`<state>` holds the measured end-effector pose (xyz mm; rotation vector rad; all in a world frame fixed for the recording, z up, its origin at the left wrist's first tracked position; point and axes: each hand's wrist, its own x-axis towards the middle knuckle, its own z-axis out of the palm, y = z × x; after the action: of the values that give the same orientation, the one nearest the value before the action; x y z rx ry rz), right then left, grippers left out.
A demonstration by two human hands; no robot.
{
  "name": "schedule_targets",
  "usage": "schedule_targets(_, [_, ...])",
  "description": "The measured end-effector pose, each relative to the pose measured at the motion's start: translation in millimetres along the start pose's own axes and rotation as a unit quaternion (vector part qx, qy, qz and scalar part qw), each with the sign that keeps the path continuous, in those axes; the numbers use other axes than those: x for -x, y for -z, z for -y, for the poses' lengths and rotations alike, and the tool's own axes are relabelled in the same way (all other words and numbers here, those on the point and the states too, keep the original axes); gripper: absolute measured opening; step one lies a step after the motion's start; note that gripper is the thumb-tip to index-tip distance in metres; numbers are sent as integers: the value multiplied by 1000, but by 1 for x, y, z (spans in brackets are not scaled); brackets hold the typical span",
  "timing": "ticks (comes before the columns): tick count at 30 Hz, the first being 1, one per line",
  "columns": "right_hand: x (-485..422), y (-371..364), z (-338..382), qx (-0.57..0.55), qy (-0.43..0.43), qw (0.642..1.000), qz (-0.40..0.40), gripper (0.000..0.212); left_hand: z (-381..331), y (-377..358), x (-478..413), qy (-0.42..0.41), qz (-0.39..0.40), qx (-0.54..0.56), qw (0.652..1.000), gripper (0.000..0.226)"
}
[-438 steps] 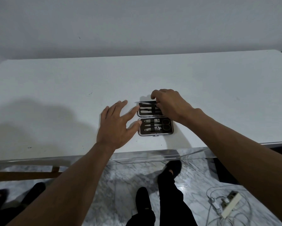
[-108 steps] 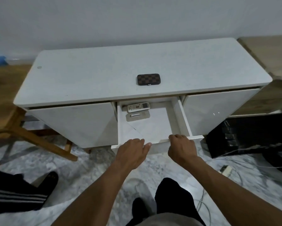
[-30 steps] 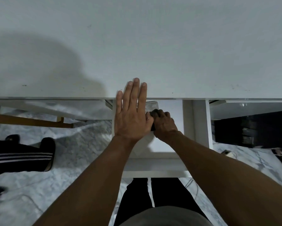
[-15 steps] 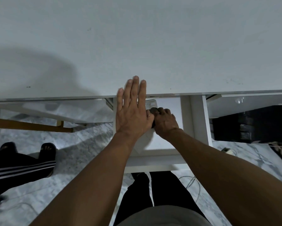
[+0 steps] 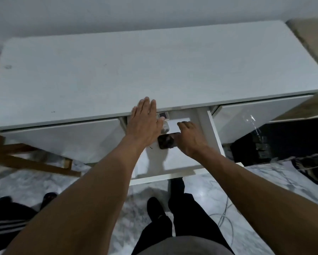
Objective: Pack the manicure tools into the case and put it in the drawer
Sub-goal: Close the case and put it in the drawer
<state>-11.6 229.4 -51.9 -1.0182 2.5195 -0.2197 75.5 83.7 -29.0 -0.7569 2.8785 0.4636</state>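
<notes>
Dark case (image 5: 165, 143) in the open drawer (image 5: 208, 131), right hand (image 5: 190, 139) covering its end.
Left hand (image 5: 145, 126) lies flat, fingers straight, on the cabinet top (image 5: 154, 70), part-hiding a remote (image 5: 163, 116); right's grip unclear.

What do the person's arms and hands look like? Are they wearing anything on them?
Both are bare. The left forearm and right forearm show no sleeves, and the left hand and right hand have no gloves. I can see no watch, bracelet or ring on them.
</notes>
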Motion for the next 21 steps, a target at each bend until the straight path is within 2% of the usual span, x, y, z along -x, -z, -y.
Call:
schedule_targets(8, [39,23,3,-2,27,999,-46,53,-21,-13,63,-10,-42,-28,999,62])
schedule_targets(13, [70,26,0,4,56,997,-45,49,-38,-32,108,10,-37,-30,999,61])
schedule_targets(18, [117,8,-19,4,76,996,-39,50,-60,-59,159,42,-6,-9,999,62])
schedule_targets(21, [146,-9,-34,9,65,998,-6,55,-76,-80,189,58,26,-3,998,63])
